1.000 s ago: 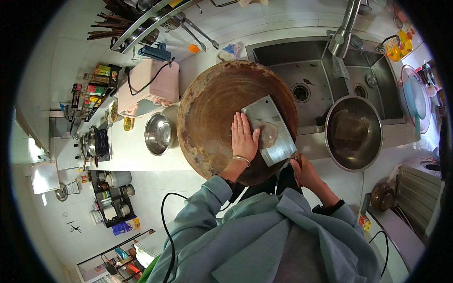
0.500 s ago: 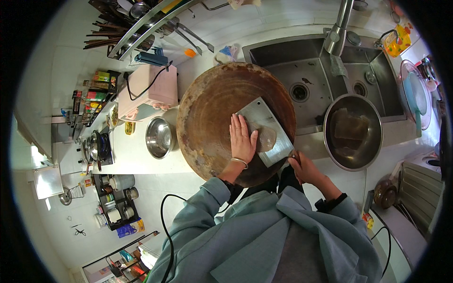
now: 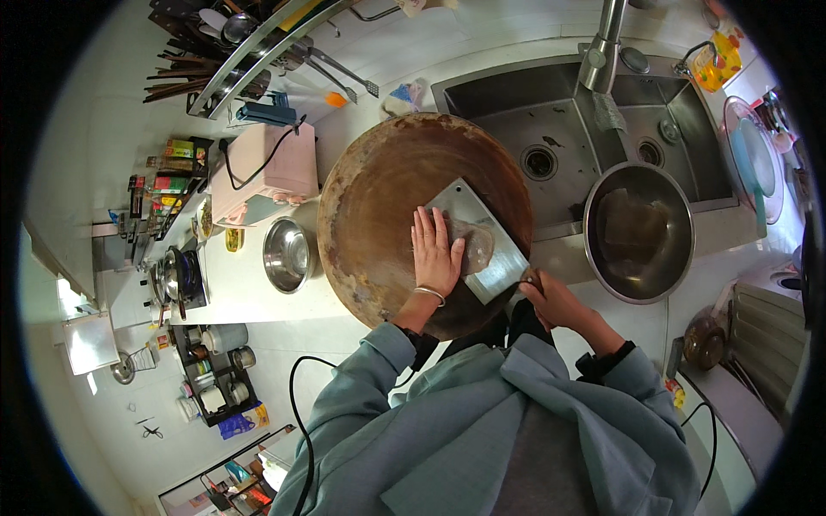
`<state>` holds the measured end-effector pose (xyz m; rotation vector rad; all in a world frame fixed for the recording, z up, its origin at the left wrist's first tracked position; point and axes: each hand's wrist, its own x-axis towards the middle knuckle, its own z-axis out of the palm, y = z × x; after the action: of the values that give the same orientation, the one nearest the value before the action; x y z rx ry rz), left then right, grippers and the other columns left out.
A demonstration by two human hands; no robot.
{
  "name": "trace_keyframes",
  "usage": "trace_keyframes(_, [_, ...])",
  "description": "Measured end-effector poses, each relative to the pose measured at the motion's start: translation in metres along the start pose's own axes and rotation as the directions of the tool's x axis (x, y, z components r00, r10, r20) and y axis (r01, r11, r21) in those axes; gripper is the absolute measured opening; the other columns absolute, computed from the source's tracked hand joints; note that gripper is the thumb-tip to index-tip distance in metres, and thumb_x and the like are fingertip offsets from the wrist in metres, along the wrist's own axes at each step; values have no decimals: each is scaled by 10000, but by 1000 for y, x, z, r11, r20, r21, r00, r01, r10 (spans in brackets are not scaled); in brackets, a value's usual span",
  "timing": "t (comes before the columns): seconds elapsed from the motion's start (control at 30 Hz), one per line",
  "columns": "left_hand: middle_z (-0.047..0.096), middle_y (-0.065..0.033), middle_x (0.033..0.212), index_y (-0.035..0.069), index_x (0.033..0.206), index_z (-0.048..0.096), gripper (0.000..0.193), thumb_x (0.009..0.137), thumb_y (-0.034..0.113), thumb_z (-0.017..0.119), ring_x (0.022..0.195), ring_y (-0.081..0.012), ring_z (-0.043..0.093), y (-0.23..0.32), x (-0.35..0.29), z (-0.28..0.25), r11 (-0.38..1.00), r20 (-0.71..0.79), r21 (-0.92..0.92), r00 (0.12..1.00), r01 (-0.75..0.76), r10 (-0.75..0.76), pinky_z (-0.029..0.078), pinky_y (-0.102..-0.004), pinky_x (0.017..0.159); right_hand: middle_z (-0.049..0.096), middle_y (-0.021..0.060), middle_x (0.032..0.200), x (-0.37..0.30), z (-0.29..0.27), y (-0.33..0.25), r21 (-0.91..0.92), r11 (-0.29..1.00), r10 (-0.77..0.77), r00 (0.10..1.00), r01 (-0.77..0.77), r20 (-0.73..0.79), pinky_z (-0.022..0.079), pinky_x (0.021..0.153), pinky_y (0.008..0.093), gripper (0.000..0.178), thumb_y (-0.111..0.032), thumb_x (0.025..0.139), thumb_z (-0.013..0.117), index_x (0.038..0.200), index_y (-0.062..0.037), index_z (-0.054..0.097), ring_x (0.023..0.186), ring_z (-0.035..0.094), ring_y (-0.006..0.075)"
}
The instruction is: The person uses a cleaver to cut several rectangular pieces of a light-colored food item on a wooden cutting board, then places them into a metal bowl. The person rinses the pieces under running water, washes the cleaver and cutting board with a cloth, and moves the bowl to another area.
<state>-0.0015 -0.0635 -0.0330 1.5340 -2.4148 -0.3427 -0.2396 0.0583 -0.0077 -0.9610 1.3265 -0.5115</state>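
A wide cleaver (image 3: 501, 279) lies flat on the right side of a large round wooden chopping block (image 3: 370, 189). Its handle runs toward the block's near right edge, where my right hand (image 3: 551, 301) is closed around it. A thin, wet, translucent brownish piece (image 3: 478, 249) rests on the blade; I cannot make out what it is. My left hand (image 3: 437, 258) lies flat, fingers stretched out and pointing away from me, over the left edge of the blade and that piece. Its palm hides part of both.
Right of the block stands a metal bowl (image 3: 637, 288) holding a brownish sheet in liquid. Behind it is a double sink (image 3: 490, 107) with a tap (image 3: 601, 64). On the left are a small steel bowl (image 3: 288, 255) and a pink appliance (image 3: 275, 168) with a black cord.
The whole view has shifted slightly. Both hands and the cleaver keep nearly the same place on the block.
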Motion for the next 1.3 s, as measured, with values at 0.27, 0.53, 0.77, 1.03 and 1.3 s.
trace_keyframes(0.27, [111, -320, 1531, -4, 1498, 178, 707, 974, 404, 422, 1429, -456, 116, 0, 1, -3, 999, -7, 5, 999, -45, 45, 124, -516, 1156, 509, 70, 561, -4, 2, -4, 108, 993, -44, 996, 36, 79, 404, 343, 310, 280, -254, 993, 491, 995, 16, 419, 373, 499, 158])
trace_keyframes(0.53, [125, -327, 1525, -9, 1495, 184, 727, 968, 437, 410, 1426, -457, 131, 2, 1, -3, 996, 21, 58, 997, -72, 71, 122, -513, 1157, 493, 56, 551, 8, 1, -15, 37, 999, -11, 997, 8, 75, 390, 328, 304, 277, -237, 988, 499, 1049, 18, 412, 357, 476, 152])
trace_keyframes(0.77, [126, -307, 1534, 6, 1496, 200, 747, 952, 453, 448, 1431, -441, 134, 2, 4, -10, 991, 83, 85, 992, -106, 99, 124, -512, 1158, 531, 86, 569, -9, 7, -14, 110, 994, -3, 992, -11, 125, 395, 322, 305, 300, -243, 977, 516, 1052, 35, 433, 366, 508, 164])
trace_keyframes(1.03, [135, -303, 1535, 14, 1497, 209, 735, 964, 478, 409, 1435, -428, 136, 8, 16, -6, 990, 32, 72, 992, -124, 122, 117, -494, 1162, 543, 100, 613, -6, 27, -18, 45, 999, 24, 1000, -24, 2, 398, 328, 316, 347, -276, 974, 538, 1079, 44, 452, 374, 503, 169])
trace_keyframes(1.3, [172, -232, 1552, 130, 1527, 175, 640, 1000, 450, 348, 1439, -365, 178, -12, 56, -12, 982, 218, 127, 970, -141, 111, 155, -438, 1173, 651, 194, 812, -46, 50, 1, -285, 936, -220, 975, 205, -20, 493, 489, 377, 410, -327, 955, 561, 1095, 50, 483, 509, 599, 231])
